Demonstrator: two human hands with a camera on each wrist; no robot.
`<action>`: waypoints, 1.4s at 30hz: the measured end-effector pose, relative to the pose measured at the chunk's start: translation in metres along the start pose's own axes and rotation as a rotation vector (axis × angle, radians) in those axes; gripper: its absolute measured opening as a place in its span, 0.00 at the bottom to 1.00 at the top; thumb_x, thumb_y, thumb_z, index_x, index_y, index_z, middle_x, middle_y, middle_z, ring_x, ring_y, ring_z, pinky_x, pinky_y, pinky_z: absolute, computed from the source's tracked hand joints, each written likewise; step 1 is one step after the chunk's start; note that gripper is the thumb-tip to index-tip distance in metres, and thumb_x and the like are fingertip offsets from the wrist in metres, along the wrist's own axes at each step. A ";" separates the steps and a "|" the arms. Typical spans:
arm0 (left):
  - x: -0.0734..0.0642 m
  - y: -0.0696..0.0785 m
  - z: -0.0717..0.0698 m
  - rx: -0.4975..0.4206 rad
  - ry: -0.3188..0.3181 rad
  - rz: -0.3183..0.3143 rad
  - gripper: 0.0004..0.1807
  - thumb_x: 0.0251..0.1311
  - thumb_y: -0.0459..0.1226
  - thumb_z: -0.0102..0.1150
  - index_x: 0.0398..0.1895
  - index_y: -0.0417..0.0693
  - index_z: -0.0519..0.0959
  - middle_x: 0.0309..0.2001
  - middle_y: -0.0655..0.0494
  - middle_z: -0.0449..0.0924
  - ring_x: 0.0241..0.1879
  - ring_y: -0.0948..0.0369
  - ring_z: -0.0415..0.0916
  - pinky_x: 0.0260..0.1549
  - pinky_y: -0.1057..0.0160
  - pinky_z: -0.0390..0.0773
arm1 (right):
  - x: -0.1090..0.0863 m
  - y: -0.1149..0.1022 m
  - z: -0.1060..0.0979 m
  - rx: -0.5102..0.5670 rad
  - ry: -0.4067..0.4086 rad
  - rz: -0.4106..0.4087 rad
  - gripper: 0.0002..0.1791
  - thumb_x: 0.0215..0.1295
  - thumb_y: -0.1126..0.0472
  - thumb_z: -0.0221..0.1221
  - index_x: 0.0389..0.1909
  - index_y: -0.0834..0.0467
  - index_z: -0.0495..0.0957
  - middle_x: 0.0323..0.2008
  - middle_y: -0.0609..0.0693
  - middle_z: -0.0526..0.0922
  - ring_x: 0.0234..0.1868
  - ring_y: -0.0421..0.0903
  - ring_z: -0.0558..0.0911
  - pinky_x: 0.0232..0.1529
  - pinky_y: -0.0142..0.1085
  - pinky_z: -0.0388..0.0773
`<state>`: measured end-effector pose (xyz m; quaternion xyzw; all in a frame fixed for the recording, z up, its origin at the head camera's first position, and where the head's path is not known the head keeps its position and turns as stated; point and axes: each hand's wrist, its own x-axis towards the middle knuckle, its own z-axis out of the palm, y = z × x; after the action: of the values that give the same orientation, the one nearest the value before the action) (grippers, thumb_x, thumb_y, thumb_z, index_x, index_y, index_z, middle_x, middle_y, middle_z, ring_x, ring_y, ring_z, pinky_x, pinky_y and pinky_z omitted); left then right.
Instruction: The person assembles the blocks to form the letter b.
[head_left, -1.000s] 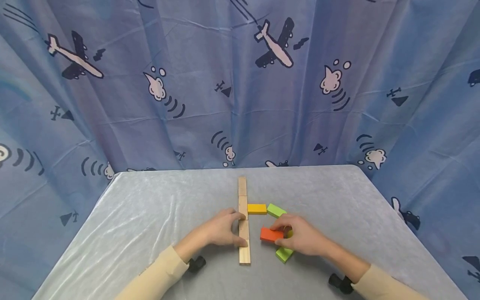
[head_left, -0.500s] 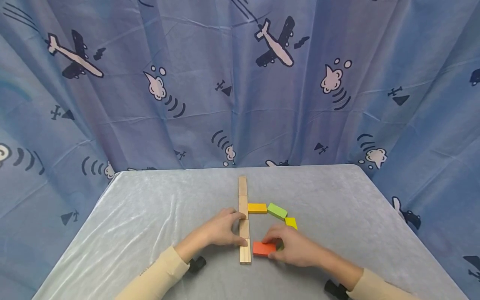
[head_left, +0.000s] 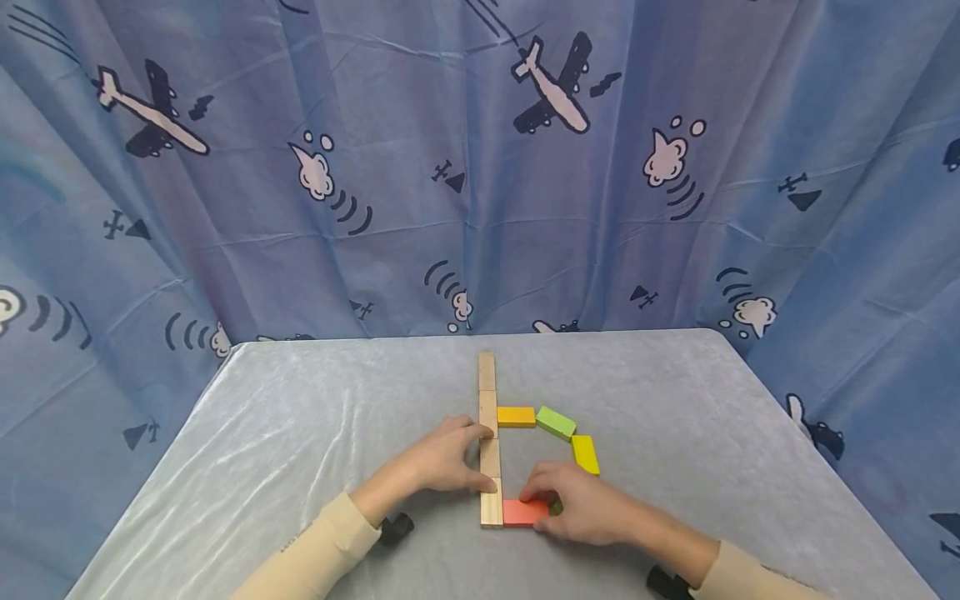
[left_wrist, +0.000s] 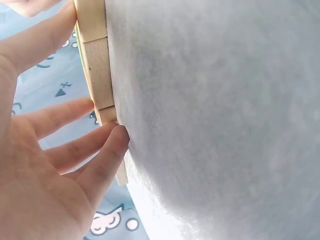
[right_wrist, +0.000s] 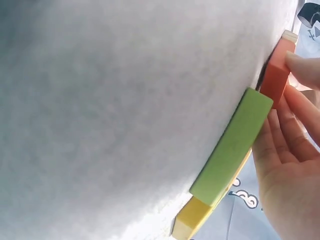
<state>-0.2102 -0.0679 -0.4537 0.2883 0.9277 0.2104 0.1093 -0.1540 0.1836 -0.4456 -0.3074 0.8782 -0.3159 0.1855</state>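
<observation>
A straight row of plain wooden blocks (head_left: 487, 372) lies end to end down the table. My left hand (head_left: 442, 457) rests against its left side, fingertips and thumb tip on the wood; in the left wrist view the fingers (left_wrist: 55, 119) are spread and mostly straight. Between thumb and fingers, my right hand (head_left: 592, 505) pinches a red block (head_left: 521, 512), whose left end is right at the row's near block. A green block (right_wrist: 232, 145) lies beside the red one's other end, mostly hidden by the right hand in the head view.
An orange-yellow block (head_left: 516, 417), a light green block (head_left: 556, 423) and a yellow block (head_left: 585, 454) curve rightward from the row. A pale cloth covers the table (head_left: 337, 392). Behind hangs a blue curtain (head_left: 390, 167) printed with airplanes.
My right hand has carried the red block toward me and leftward, up to the near end of the wooden row. The yellow block has come into view. My left hand has stayed put.
</observation>
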 end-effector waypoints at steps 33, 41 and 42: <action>0.000 0.003 -0.001 -0.012 -0.011 -0.009 0.43 0.49 0.56 0.77 0.67 0.48 0.75 0.62 0.51 0.74 0.62 0.53 0.70 0.59 0.52 0.74 | -0.036 -0.001 -0.023 -0.262 0.172 0.122 0.17 0.57 0.54 0.74 0.46 0.54 0.85 0.45 0.40 0.81 0.51 0.46 0.79 0.53 0.51 0.78; -0.001 0.003 -0.001 -0.012 -0.010 -0.007 0.43 0.49 0.56 0.77 0.67 0.48 0.75 0.61 0.51 0.74 0.62 0.52 0.70 0.59 0.52 0.74 | -0.046 0.007 -0.019 -0.338 0.211 0.217 0.25 0.48 0.45 0.78 0.45 0.54 0.86 0.47 0.44 0.81 0.49 0.45 0.79 0.52 0.49 0.79; -0.001 0.003 -0.001 -0.012 -0.010 -0.007 0.43 0.49 0.56 0.77 0.67 0.48 0.75 0.61 0.51 0.74 0.62 0.52 0.70 0.59 0.52 0.74 | -0.047 0.008 -0.018 -0.342 0.217 0.220 0.26 0.47 0.45 0.79 0.45 0.54 0.86 0.46 0.44 0.81 0.49 0.44 0.79 0.51 0.49 0.79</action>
<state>-0.2086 -0.0668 -0.4517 0.2852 0.9269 0.2142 0.1165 -0.1318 0.2268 -0.4317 -0.2010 0.9621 -0.1714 0.0682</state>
